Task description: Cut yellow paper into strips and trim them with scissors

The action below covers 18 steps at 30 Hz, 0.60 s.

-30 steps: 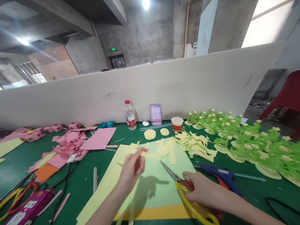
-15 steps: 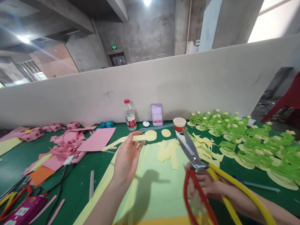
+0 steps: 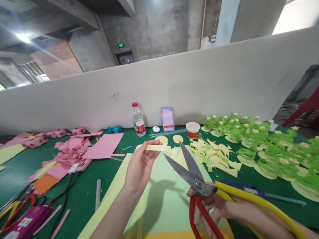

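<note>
My left hand (image 3: 139, 167) is raised over the table and pinches a pale yellow paper strip (image 3: 159, 147) between thumb and fingertips, held level. My right hand (image 3: 216, 207) grips large scissors (image 3: 196, 181) with one red and one yellow handle. The blades are spread apart and point up and left toward the strip, a short way from its right end. Under both hands lies a light green sheet (image 3: 166, 196) on pale yellow sheets.
Cut yellow scraps (image 3: 214, 154) and rows of green paper trees (image 3: 269, 147) fill the right side. A water bottle (image 3: 138, 120), a red paper cup (image 3: 192, 129), pink paper scraps (image 3: 74, 149) and a blue glue gun (image 3: 246, 190) sit on the green table.
My right hand picked the scissors up off the table, raised them and spread the blades toward the strip. My left hand lifted the strip higher and turned it level.
</note>
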{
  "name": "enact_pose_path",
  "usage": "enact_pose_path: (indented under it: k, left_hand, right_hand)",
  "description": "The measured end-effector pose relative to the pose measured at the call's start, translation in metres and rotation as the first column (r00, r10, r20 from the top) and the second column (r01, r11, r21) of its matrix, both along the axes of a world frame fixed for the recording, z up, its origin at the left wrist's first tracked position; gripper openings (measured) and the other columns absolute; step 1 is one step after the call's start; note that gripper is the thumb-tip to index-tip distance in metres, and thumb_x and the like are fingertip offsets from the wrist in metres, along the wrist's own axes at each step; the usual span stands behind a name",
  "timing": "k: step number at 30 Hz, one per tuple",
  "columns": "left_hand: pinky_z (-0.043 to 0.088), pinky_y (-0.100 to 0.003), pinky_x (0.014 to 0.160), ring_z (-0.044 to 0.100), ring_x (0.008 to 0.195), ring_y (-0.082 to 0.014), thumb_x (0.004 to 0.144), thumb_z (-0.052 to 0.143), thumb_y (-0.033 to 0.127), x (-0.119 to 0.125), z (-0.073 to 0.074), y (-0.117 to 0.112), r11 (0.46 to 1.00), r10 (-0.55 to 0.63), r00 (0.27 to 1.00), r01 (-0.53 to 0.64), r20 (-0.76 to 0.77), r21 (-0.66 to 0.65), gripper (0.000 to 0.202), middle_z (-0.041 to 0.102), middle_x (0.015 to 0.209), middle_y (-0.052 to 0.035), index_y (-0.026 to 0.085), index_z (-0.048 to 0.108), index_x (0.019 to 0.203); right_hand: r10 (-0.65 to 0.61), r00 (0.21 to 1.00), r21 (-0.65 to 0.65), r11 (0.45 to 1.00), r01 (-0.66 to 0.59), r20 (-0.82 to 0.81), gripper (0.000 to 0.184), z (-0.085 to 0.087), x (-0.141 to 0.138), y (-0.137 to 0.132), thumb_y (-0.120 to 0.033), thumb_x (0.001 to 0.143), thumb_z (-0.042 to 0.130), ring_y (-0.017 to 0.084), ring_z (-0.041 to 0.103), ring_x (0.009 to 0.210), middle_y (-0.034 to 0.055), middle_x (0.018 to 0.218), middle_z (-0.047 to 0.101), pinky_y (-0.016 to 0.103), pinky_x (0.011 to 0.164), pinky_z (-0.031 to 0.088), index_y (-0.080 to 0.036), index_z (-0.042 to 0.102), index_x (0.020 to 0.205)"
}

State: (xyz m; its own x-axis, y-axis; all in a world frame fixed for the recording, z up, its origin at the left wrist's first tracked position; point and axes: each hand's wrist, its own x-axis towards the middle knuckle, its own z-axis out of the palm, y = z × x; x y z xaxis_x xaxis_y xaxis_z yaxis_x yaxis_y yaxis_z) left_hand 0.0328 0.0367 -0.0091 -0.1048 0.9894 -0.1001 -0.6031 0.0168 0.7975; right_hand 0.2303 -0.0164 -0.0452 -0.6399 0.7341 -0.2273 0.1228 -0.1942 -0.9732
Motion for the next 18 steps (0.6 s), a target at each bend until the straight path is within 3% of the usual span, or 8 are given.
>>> enact_pose_path:
  k: [3,7,13,18]
  left_hand:
    - [0.049,-0.031,0.082,0.065,0.081,-0.0189,0.077,0.055,0.018,-0.001,-0.003,0.0,0.999,-0.036,0.999,0.037,-0.021,0.031,0.015,0.069,0.071,-0.0052,0.013,0.063,0.066]
    - [0.05,-0.03,0.078,0.066,0.077,-0.0189,0.072,0.062,0.021,-0.002,-0.007,0.001,0.994,-0.088,0.995,0.091,-0.051,0.061,0.011,0.068,0.066,-0.0037,0.013,0.064,0.064]
    - [0.05,-0.024,0.071,0.065,0.071,-0.0158,0.071,0.062,0.021,-0.003,-0.008,0.0,0.984,-0.127,0.986,0.139,-0.104,0.115,0.01,0.068,0.063,-0.0022,0.014,0.066,0.065]
    - [0.048,-0.022,0.066,0.063,0.065,-0.0154,0.074,0.058,0.022,-0.002,-0.006,-0.002,0.968,-0.185,0.964,0.212,-0.191,0.132,0.018,0.066,0.059,-0.0038,0.012,0.065,0.06]
  right_hand:
    - [0.055,0.998,-0.077,0.995,-0.057,-0.023,0.027,-0.009,-0.006,0.006,-0.029,0.087,0.047,0.018,0.056,0.092,0.0071,0.109,0.055,0.037,0.076,0.048,-0.016,0.052,0.11]
    - [0.076,0.994,-0.139,0.987,-0.087,-0.079,0.027,-0.005,-0.002,0.0,-0.029,0.086,0.047,0.016,0.06,0.085,0.0065,0.1,0.061,0.034,0.074,0.049,-0.016,0.054,0.109]
    - [0.055,0.987,-0.169,0.982,-0.08,-0.148,0.037,0.004,0.005,-0.007,-0.024,0.072,0.05,0.016,0.064,0.075,0.0067,0.091,0.066,0.03,0.069,0.049,-0.02,0.057,0.108]
    - [0.057,0.984,-0.169,0.982,-0.086,-0.169,0.037,0.003,0.005,-0.007,-0.024,0.07,0.05,0.018,0.064,0.079,0.0073,0.088,0.067,0.03,0.068,0.049,-0.02,0.059,0.105]
